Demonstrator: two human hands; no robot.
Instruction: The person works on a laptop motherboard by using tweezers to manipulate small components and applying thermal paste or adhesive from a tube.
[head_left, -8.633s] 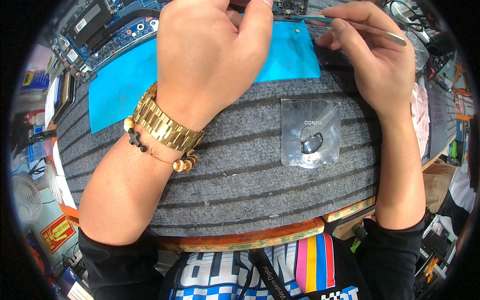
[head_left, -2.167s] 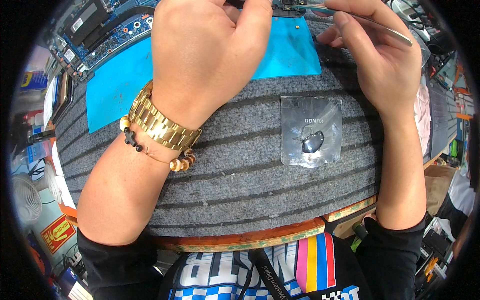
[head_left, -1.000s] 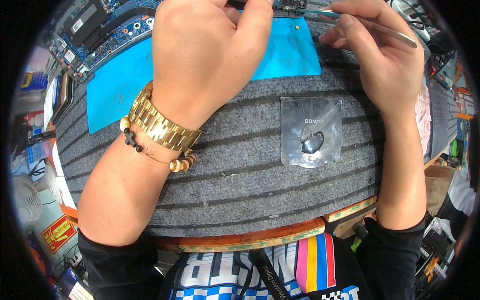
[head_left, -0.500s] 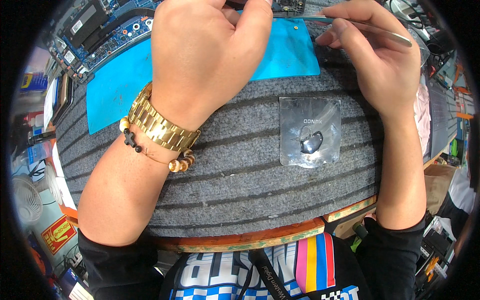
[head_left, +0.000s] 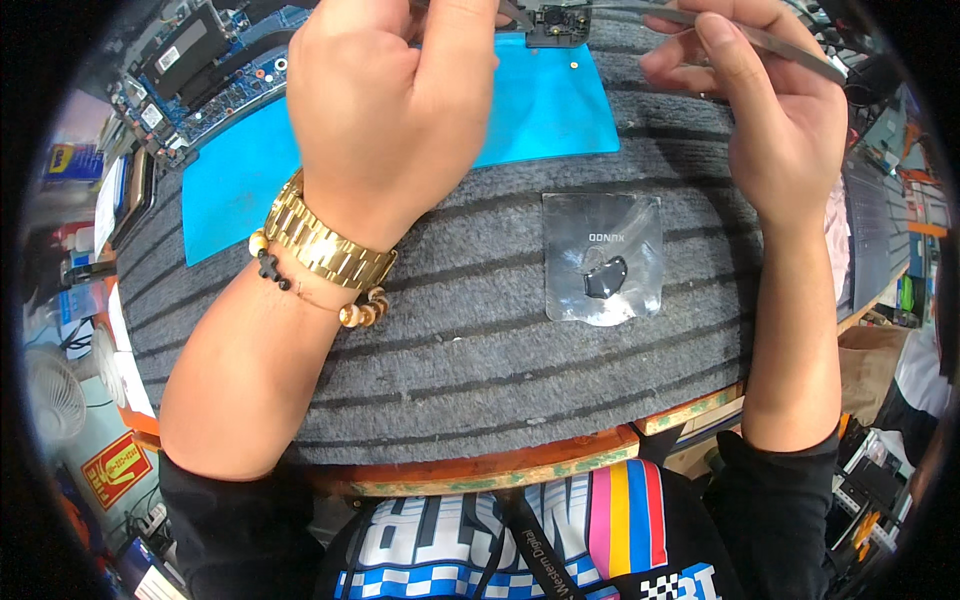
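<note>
My left hand (head_left: 390, 110) is at the top, over the blue mat (head_left: 545, 110), with its fingers bent and their tips cut off by the upper edge. Whatever they grip is hidden. Beside its thumb lies a black electronic part (head_left: 556, 22) with a dark round piece in it, overlapping the mat's far edge. To the right, my right hand (head_left: 775, 110) is closed on slim metal tweezers (head_left: 780, 45), whose front end points left toward that part. A tiny brass-coloured screw (head_left: 574, 66) sits on the mat just below the part.
An opened laptop (head_left: 215, 75) with a blue circuit board stands at the upper left. Nearer me, a clear plastic packet (head_left: 605, 290) with a glossy black patch lies on the grey striped carpet (head_left: 480, 370). A wooden table edge (head_left: 520, 462) runs along my front.
The view has shifted slightly. My left hand has moved a little left, exposing more of the black part. My right hand with the tweezers has moved slightly right, away from the mat.
</note>
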